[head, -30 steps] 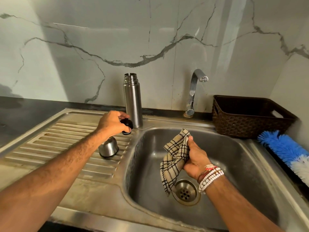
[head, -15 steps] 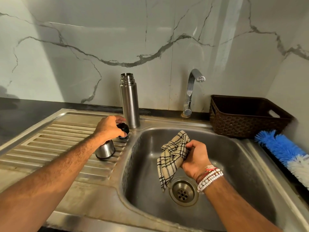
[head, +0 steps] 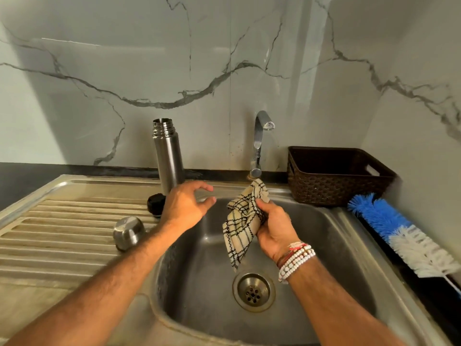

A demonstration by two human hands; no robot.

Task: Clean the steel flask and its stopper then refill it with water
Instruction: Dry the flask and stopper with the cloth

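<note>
The left hand (head: 185, 206) no longer holds the black stopper (head: 156, 201). A second ago it gripped the stopper above the ribbed drainboard (head: 62, 228); now the stopper sits on the drainboard at the foot of the steel flask (head: 168, 156), and the hand hovers empty with its fingers loosely spread over the back left corner of the sink (head: 336, 245). The right hand (head: 272, 226) grips the checked cloth (head: 243, 221) as before, but higher, so the cloth's top now shows just below the base of the tap (head: 259, 141).

The flask stands upright and uncapped on the back ledge, just left of the basin. Its steel cup (head: 128, 232) lies on the drainboard nearer the person, apart from the stopper.

The two hands are near each other with a gap between them. The basin below them is open down to the drain (head: 254, 292). A brown basket (head: 334, 186) and a blue-and-white brush (head: 399, 228) line the right edge, and the dark bench (head: 15, 181) lies past the drainboard's left rim.
</note>
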